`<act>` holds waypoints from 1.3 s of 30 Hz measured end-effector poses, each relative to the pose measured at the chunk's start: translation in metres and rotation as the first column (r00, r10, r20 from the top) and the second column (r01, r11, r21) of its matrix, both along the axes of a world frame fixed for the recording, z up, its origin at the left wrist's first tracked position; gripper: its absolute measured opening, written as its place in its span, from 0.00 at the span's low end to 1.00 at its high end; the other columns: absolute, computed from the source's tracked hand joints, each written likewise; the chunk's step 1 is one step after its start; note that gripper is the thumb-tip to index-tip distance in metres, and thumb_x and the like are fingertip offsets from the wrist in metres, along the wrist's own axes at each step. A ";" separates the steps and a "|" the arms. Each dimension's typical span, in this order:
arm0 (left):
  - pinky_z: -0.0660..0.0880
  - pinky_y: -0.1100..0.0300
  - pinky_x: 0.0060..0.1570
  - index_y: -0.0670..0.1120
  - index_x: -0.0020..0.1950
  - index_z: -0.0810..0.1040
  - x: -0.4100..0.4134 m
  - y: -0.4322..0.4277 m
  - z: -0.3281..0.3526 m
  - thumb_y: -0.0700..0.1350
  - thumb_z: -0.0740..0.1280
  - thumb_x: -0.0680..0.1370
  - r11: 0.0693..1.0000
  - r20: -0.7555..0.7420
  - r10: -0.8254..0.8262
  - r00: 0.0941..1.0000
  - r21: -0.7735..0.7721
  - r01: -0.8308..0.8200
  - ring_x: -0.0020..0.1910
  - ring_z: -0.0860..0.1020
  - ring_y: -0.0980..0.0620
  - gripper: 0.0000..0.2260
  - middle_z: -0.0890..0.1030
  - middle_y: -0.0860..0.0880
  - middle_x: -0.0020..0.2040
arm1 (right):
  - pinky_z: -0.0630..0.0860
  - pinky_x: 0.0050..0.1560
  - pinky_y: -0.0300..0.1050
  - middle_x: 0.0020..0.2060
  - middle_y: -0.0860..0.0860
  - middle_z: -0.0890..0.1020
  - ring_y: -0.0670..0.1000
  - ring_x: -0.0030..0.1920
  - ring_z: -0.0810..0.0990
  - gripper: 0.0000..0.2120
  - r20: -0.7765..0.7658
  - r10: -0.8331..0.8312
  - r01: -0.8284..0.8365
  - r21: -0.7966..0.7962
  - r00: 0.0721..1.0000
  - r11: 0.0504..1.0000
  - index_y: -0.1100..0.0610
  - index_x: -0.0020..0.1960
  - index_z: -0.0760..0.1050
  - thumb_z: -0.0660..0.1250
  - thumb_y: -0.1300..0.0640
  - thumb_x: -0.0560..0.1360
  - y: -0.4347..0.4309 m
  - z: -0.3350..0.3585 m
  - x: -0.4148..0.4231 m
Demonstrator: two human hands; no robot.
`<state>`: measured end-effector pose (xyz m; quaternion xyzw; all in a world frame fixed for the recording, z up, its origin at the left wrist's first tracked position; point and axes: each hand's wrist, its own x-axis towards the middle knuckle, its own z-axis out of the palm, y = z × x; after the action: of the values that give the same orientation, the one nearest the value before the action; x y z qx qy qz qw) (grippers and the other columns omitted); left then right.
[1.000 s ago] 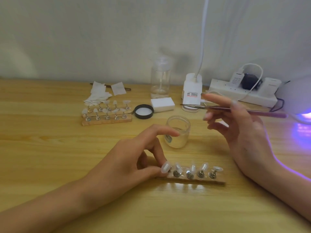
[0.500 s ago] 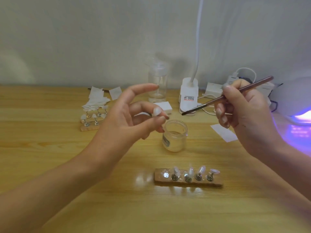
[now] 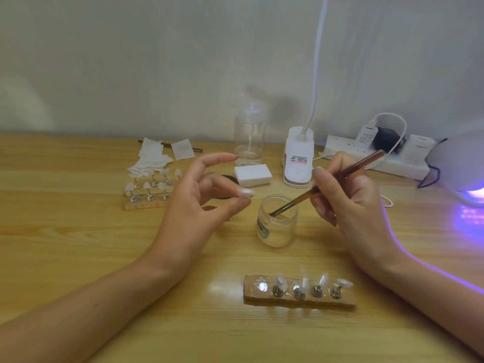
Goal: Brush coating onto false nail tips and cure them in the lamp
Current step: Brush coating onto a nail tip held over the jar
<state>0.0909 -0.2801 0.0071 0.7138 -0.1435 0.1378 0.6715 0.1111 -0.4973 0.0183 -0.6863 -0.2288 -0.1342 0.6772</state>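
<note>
head view: my left hand (image 3: 193, 203) pinches a tip (image 3: 245, 192) beside the jar (image 3: 277, 229). my right hand (image 3: 348, 200) grips the brush (image 3: 340, 176), dipped inside.

Two ridged wooden stand strips (image 3: 301, 303) (image 3: 141, 205), the lower one carrying four translucent nail tips (image 3: 279, 280); one clear glass jar (image 3: 275, 234); one thin brown brush (image 3: 298, 200).

No words here can be read. The white desk light base (image 3: 298, 163) has a small label with red and black print, too tiny to make out. The jar (image 3: 277, 231) has a blurry label. The white plug (image 3: 368, 134) has faint marks.
</note>
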 end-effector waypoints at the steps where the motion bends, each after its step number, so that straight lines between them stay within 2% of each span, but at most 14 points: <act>1: 0.78 0.65 0.44 0.57 0.64 0.75 -0.001 0.000 -0.001 0.48 0.76 0.69 1.000 0.005 -0.002 1.000 0.020 0.002 0.47 0.83 0.59 0.25 0.84 0.54 0.41 | 0.62 0.25 0.34 0.24 0.50 0.69 0.49 0.25 0.63 0.12 0.000 0.006 -0.006 -0.002 1.000 1.000 0.54 0.39 0.66 0.64 0.52 0.78 0.001 -0.002 0.000; 5: 0.77 0.66 0.42 0.57 0.64 0.75 -0.003 -0.002 0.000 0.49 0.76 0.69 0.998 0.028 -0.010 1.000 0.065 0.008 0.48 0.83 0.58 0.25 0.84 0.53 0.42 | 0.63 0.25 0.34 0.24 0.48 0.69 0.49 0.24 0.63 0.13 0.021 0.031 -0.031 -0.020 0.999 0.999 0.55 0.39 0.66 0.64 0.52 0.79 0.002 -0.005 -0.002; 10: 0.76 0.65 0.37 0.55 0.63 0.76 -0.003 -0.004 0.002 0.47 0.76 0.68 0.999 0.011 -0.033 0.999 0.034 0.033 0.44 0.83 0.58 0.24 0.84 0.53 0.42 | 0.62 0.24 0.38 0.23 0.49 0.70 0.52 0.24 0.64 0.14 0.019 0.042 -0.041 -0.048 0.999 0.998 0.58 0.39 0.66 0.64 0.54 0.79 0.003 -0.005 -0.001; 13: 0.76 0.64 0.37 0.55 0.62 0.76 -0.002 -0.004 0.002 0.47 0.76 0.68 0.999 0.005 -0.036 0.999 0.031 0.036 0.45 0.83 0.58 0.24 0.84 0.53 0.42 | 0.62 0.23 0.41 0.23 0.51 0.72 0.53 0.24 0.65 0.13 0.011 0.051 -0.050 -0.074 0.999 0.996 0.57 0.39 0.67 0.65 0.53 0.78 0.004 -0.005 -0.001; 16: 0.77 0.64 0.39 0.56 0.63 0.76 -0.001 -0.003 0.001 0.47 0.76 0.69 0.999 -0.001 -0.021 1.000 0.044 0.021 0.45 0.83 0.58 0.24 0.84 0.53 0.42 | 0.64 0.23 0.40 0.24 0.51 0.74 0.51 0.23 0.66 0.13 -0.008 0.064 -0.064 -0.066 0.998 0.996 0.57 0.39 0.67 0.65 0.53 0.78 0.003 -0.005 0.000; 19: 0.78 0.63 0.39 0.55 0.63 0.76 0.000 -0.003 0.000 0.46 0.76 0.69 0.999 -0.013 -0.023 1.000 0.035 0.023 0.45 0.83 0.58 0.23 0.84 0.53 0.41 | 0.66 0.24 0.37 0.24 0.52 0.74 0.49 0.22 0.67 0.13 -0.064 0.055 -0.056 -0.013 0.996 0.998 0.57 0.39 0.68 0.66 0.52 0.77 0.001 -0.005 0.001; 23: 0.76 0.65 0.33 0.53 0.63 0.77 0.000 -0.003 0.000 0.38 0.76 0.72 0.999 -0.020 -0.048 0.999 0.021 0.048 0.43 0.83 0.57 0.22 0.84 0.50 0.41 | 0.63 0.22 0.35 0.23 0.52 0.73 0.46 0.21 0.65 0.12 -0.183 0.075 -0.045 0.165 0.980 0.985 0.54 0.39 0.68 0.67 0.49 0.74 -0.004 -0.003 0.003; 26: 0.76 0.64 0.32 0.53 0.62 0.77 0.001 -0.003 0.002 0.39 0.76 0.72 0.998 -0.020 -0.052 0.998 0.020 0.052 0.43 0.83 0.56 0.21 0.84 0.49 0.42 | 0.62 0.23 0.34 0.24 0.51 0.72 0.45 0.21 0.64 0.10 -0.241 0.065 -0.005 0.242 0.968 0.970 0.51 0.38 0.70 0.67 0.49 0.74 -0.011 -0.003 0.004; 35: 0.77 0.64 0.40 0.56 0.63 0.75 0.004 -0.005 0.002 0.46 0.76 0.69 0.993 0.033 -0.041 0.999 0.114 0.037 0.47 0.84 0.55 0.24 0.85 0.51 0.43 | 0.64 0.22 0.33 0.25 0.51 0.73 0.44 0.22 0.65 0.11 -0.351 0.071 0.045 0.312 0.933 0.949 0.53 0.39 0.73 0.67 0.47 0.73 -0.014 -0.004 0.009; 39: 0.77 0.66 0.40 0.56 0.63 0.75 0.004 -0.004 0.001 0.44 0.76 0.70 0.989 0.028 -0.043 0.999 0.140 0.038 0.47 0.84 0.56 0.23 0.85 0.53 0.43 | 0.65 0.24 0.34 0.26 0.51 0.73 0.44 0.23 0.67 0.10 -0.361 0.072 0.049 0.315 0.930 0.948 0.53 0.39 0.74 0.66 0.47 0.74 -0.013 -0.003 0.008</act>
<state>0.0946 -0.2843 0.0082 0.7536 -0.1778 0.1249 0.6204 0.1191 -0.5107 0.0150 -0.5795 -0.0776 -0.0344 0.8105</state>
